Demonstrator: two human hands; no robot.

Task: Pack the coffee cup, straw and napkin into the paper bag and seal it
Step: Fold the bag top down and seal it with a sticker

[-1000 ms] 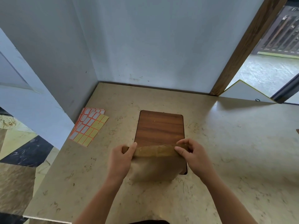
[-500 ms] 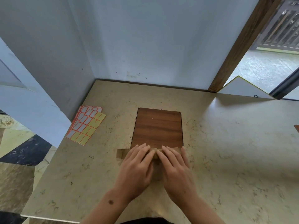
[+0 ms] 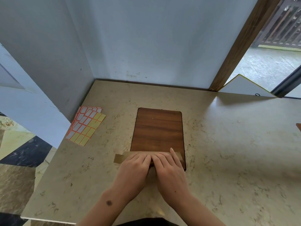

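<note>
A brown paper bag [image 3: 119, 158] lies flat on the near end of a wooden board [image 3: 157, 129], its top edge folded over. My left hand [image 3: 135, 168] and my right hand [image 3: 168, 168] lie side by side, palms down, pressing on the folded strip. Their fingers are together and flat, covering most of the bag. Only the fold's left end and a sliver at the right show. The coffee cup, straw and napkin are not visible.
Sheets of orange-edged sticker labels [image 3: 85, 125] lie at the left of the beige stone counter [image 3: 236, 144]. Walls close the counter's back and left. A wooden door post [image 3: 234, 51] stands at the back right. The counter's near edge drops to the floor at the left.
One second ago both hands pinched the bag's top edge at its two ends. They have since come together in the middle and now press flat on the folded strip.
</note>
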